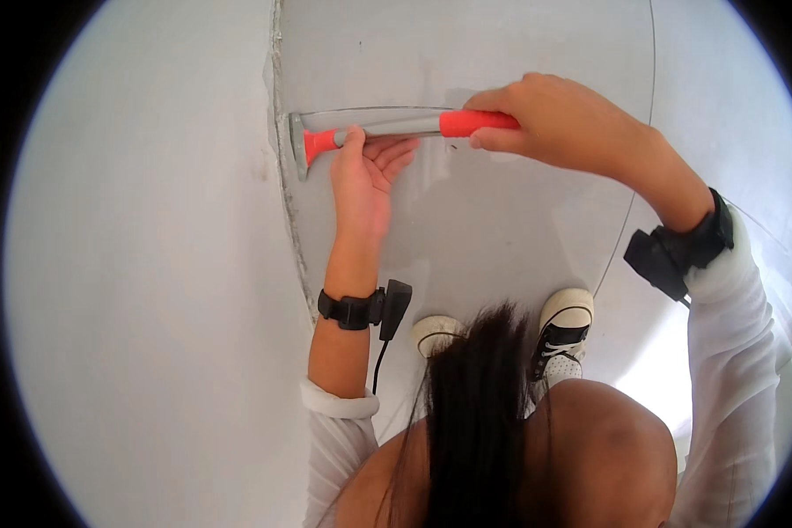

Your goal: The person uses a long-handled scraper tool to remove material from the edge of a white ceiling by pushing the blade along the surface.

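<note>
Bright, even daylight fills the view; the white wall [150, 290] and grey floor [502, 238] look washed out and low in contrast; the strongest glare sits at lower right near the white sleeve [735, 352]; a soft shadow falls just beyond the scraper [396, 128]; the fisheye bends the wall edge and floor seams; black corners frame the circle; dark hair [480, 414] close to the lens is blurred.
</note>
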The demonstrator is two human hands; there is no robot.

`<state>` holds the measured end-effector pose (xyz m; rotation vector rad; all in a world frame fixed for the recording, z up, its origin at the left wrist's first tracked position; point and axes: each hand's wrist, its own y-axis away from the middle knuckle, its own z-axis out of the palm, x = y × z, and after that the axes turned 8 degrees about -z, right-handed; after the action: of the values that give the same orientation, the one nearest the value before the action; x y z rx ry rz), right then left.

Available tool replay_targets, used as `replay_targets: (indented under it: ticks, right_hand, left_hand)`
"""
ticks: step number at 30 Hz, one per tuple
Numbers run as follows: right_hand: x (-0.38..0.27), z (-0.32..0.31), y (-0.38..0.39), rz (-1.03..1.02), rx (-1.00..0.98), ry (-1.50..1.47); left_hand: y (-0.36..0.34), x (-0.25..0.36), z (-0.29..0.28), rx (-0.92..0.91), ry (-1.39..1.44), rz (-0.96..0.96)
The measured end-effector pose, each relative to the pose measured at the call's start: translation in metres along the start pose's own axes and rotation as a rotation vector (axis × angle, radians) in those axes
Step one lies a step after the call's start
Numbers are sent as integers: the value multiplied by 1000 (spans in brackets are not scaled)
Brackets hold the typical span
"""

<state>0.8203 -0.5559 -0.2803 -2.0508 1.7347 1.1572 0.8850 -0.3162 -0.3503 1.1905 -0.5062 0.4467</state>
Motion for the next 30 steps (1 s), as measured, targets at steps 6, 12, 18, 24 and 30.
replay_targets:
  ticks: [6,12,18,24,30]
  right_hand:
    - [0,-24,-10,29,-79,18]
    - [3,-33,-5,41,-110,58]
    - [-5,-33,-18,6,-27,56]
    - [-39,-94,-30,100,-377,-41]
    - [-70,-122,-38,157,-526,97]
  left_hand:
    - [-1,6,6,26,-7,23]
    - [-1,6,16,-32,16,36]
    - [-3,12,6,-2,33,68]
    - [0,19,12,-18,25,109]
    - [-4,20,20,-86,232,137]
